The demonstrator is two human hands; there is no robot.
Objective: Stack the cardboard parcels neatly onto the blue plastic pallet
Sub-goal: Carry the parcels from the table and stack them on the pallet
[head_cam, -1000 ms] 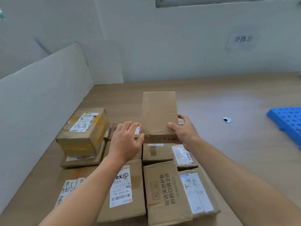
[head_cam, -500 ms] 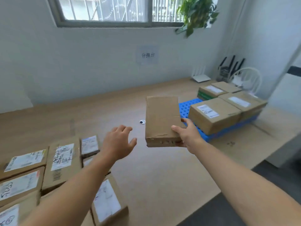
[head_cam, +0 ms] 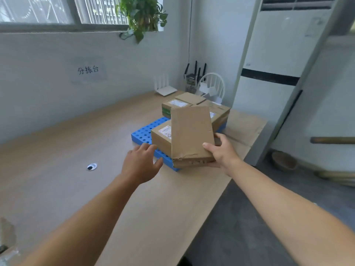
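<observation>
My right hand grips a flat brown cardboard parcel by its near right corner, thumb on top, holding it in the air over the near part of the blue plastic pallet. Several cardboard parcels sit on the pallet: one with a white label just behind the held parcel, others farther back. My left hand hovers open just left of the held parcel, fingers spread, touching nothing.
The wooden table has a cable hole at the left and its edge runs along the right. Routers and a white chair stand behind the pallet, a tall air conditioner at the right.
The view has swung right, away from the parcel pile. My right hand has carried the parcel over the pallet's near part. My left hand let go of it and follows, open.
</observation>
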